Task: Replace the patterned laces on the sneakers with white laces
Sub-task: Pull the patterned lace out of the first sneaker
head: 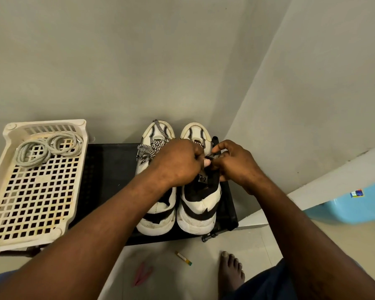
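Note:
Two white-and-black sneakers stand side by side on a black rack [110, 169], toes toward the wall. The left sneaker [156, 204] carries black-and-white patterned laces [153, 145], loosely bunched over its tongue. Over the right sneaker [198, 204] both hands meet. My left hand [178, 163] has its fingers curled on that shoe's patterned lace. My right hand [232, 163] pinches the same lace near the eyelets. Most of this lace is hidden under my fingers. Coiled white laces [46, 148] lie in a cream plastic basket [0, 191] at the left.
A grey wall stands close behind the shoes, and a corner runs up on the right. On the tiled floor lie a small white tube [183, 258] and a pink object [142, 276]. My bare foot [231, 276] is near the rack. A blue plastic bin [346, 208] stands at right.

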